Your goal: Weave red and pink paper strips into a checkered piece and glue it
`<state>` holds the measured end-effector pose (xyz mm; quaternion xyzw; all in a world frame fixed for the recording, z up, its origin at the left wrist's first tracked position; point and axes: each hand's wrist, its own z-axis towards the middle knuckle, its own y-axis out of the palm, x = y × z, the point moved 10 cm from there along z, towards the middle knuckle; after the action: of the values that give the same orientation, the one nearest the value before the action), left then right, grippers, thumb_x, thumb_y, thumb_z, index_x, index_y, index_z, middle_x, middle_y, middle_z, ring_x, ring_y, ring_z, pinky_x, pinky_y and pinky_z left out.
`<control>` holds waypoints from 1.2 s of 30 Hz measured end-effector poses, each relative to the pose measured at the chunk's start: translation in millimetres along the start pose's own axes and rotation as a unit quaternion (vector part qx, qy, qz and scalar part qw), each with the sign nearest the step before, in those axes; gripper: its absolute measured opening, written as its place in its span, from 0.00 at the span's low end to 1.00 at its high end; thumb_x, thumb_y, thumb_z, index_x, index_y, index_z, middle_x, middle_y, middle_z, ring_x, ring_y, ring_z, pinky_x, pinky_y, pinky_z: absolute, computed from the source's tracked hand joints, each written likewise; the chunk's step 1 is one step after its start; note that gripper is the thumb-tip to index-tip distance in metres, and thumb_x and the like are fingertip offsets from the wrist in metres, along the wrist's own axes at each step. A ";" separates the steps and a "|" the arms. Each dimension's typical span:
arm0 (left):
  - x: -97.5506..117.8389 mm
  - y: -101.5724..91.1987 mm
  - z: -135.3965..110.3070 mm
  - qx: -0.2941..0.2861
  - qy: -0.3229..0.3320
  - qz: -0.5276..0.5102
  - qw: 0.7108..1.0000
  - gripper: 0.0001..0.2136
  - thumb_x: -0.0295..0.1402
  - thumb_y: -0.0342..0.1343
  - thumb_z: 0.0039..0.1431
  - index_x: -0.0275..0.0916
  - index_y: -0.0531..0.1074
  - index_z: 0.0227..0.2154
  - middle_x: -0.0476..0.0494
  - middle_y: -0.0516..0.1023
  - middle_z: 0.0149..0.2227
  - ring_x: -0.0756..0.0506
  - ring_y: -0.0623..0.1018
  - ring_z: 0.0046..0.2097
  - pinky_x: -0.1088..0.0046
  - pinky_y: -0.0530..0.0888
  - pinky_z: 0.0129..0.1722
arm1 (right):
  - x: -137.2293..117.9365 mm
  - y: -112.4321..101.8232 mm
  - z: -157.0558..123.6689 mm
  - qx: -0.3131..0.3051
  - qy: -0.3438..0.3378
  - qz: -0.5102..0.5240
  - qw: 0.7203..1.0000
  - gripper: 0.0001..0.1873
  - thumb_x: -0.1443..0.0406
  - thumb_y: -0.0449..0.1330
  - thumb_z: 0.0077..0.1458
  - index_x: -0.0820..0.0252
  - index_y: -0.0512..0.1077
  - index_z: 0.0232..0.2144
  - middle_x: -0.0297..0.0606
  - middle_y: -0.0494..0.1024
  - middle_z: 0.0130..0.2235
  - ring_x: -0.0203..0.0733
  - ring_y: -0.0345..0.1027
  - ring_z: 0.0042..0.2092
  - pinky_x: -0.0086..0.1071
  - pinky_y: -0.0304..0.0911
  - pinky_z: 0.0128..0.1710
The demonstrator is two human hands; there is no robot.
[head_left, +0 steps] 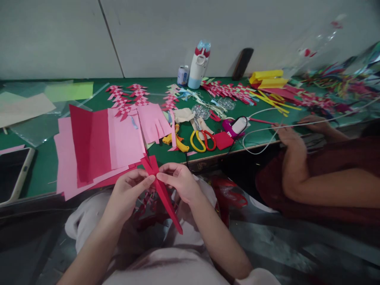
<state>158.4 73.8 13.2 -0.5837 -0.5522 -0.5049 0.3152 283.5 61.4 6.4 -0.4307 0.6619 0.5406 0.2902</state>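
Observation:
Over my lap, my left hand (130,190) and my right hand (178,180) both pinch a folded red paper strip (162,190). The strip runs from its top end near the table edge down and right to a point. Fingertips of both hands meet at the strip's upper part. Beneath my hands, on my lap, lies a red and pink woven paper piece (148,206), partly hidden.
A green table (44,166) carries a pink and red paper stack (97,146), scissors (203,138), a glue gun (234,126), a bottle (198,65), woven paper pieces (127,97), yellow strips (268,81) and a tablet (12,170). Another person's arms (297,158) rest at the right.

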 end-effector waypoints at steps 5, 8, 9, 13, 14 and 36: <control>0.5 1.1 0.2 0.006 -0.004 -0.026 1.000 0.10 0.35 0.70 0.42 0.37 0.75 0.24 0.51 0.77 0.21 0.52 0.74 0.23 0.79 0.72 0.26 | -2.5 1.9 -0.3 -0.005 -0.019 0.006 1.000 0.12 0.61 0.71 0.39 0.60 0.75 0.26 0.29 0.73 0.25 0.30 0.63 0.25 0.25 0.60 0.26; -2.0 3.3 -0.7 0.006 -0.020 -0.050 0.999 0.11 0.36 0.71 0.39 0.37 0.76 0.23 0.51 0.77 0.21 0.53 0.74 0.23 0.79 0.72 0.26 | -3.6 2.3 -0.8 -0.010 -0.024 0.015 1.000 0.11 0.62 0.71 0.40 0.60 0.75 0.26 0.29 0.73 0.25 0.30 0.64 0.26 0.25 0.62 0.29; -3.2 3.8 -1.0 0.006 -0.026 -0.058 0.998 0.12 0.36 0.71 0.38 0.37 0.76 0.23 0.51 0.77 0.21 0.53 0.74 0.23 0.79 0.73 0.26 | -3.7 2.3 -0.9 -0.010 -0.024 0.018 1.000 0.11 0.62 0.71 0.39 0.60 0.75 0.26 0.29 0.73 0.25 0.30 0.64 0.27 0.26 0.63 0.29; -7.6 5.2 -2.2 0.008 -0.046 -0.081 0.996 0.12 0.35 0.72 0.37 0.37 0.75 0.22 0.52 0.76 0.20 0.53 0.75 0.23 0.81 0.73 0.26 | -2.2 0.9 -1.3 -0.005 -0.020 0.017 1.000 0.12 0.62 0.71 0.39 0.60 0.75 0.27 0.30 0.75 0.27 0.32 0.66 0.28 0.27 0.65 0.31; -8.1 5.2 -2.4 0.009 -0.048 -0.084 0.995 0.13 0.35 0.72 0.37 0.37 0.75 0.22 0.52 0.76 0.20 0.53 0.75 0.23 0.81 0.73 0.26 | -2.3 0.0 -1.3 -0.001 -0.021 0.014 1.000 0.13 0.61 0.71 0.39 0.60 0.75 0.27 0.30 0.75 0.27 0.32 0.67 0.28 0.27 0.65 0.31; 4.0 -5.1 2.2 0.054 -0.007 -0.095 0.994 0.14 0.33 0.74 0.33 0.36 0.76 0.23 0.50 0.79 0.22 0.53 0.77 0.24 0.83 0.74 0.25 | -0.4 1.6 0.1 0.007 -0.003 -0.010 1.000 0.17 0.59 0.73 0.35 0.62 0.74 0.27 0.30 0.74 0.25 0.29 0.63 0.25 0.24 0.60 0.24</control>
<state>153.6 78.1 15.3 -0.5142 -0.6340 -0.4981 0.2925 282.2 61.6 7.5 -0.4333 0.6606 0.5341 0.3009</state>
